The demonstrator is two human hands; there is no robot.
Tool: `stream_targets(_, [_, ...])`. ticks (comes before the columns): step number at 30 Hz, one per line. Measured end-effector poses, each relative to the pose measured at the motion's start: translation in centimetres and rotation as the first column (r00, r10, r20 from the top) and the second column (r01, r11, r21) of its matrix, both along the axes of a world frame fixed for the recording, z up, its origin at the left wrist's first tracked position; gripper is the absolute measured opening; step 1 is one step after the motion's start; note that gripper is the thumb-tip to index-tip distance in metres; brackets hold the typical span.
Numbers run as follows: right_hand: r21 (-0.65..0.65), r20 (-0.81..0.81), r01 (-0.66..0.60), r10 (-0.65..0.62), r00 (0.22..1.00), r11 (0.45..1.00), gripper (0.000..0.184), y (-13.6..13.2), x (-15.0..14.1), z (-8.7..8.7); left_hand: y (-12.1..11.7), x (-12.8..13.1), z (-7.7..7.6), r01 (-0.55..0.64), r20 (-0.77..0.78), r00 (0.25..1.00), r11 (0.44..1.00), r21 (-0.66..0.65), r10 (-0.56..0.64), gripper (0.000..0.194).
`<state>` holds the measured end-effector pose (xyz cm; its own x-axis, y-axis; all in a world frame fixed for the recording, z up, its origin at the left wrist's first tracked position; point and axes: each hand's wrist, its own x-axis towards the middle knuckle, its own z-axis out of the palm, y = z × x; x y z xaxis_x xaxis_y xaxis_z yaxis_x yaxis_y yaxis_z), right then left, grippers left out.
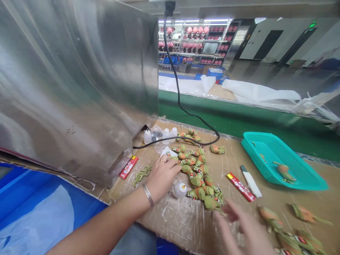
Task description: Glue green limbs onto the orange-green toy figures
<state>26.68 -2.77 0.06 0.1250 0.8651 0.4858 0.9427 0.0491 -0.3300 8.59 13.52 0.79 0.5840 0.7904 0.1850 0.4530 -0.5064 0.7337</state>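
Left hand (162, 177), fingers together, touches the pile of green rubber figures (196, 182), clamp unconfirmed; right hand (239, 228), grip apart, hangs empty beside it.

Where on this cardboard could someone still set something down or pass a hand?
The main patch of bare cardboard lies between the pile of green figures and the teal basket, above the red packet. A smaller one sits below the white bottle, beside the right hand. It is crowded around the pile and left hand.
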Motion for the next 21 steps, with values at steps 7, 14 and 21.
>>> stream_targets(7, [-0.310, -0.476, -0.083, -0.079, 0.876, 0.947, 0.034, 5.0, -7.9, -2.6, 0.0, 0.6, -0.9, 0.008, 0.061, 0.998, 0.999, 0.035, -0.011, 0.018])
stream_targets(14, [-0.147, -0.584, -0.076, -0.024, 0.811, 0.986, 0.028, 3.6, -6.5, -1.9, -1.2, -2.2, 0.5, -0.063, 0.382, 0.905, 0.948, -0.313, 0.187, 0.028])
stream_targets(21, [-0.032, -0.926, -0.217, 0.053, 0.374, 0.976, 0.027, 2.3, -6.1, 0.4, -1.7, -2.1, 1.8, 0.126, 0.624, 0.637, 0.738, -0.663, 0.453, 0.026])
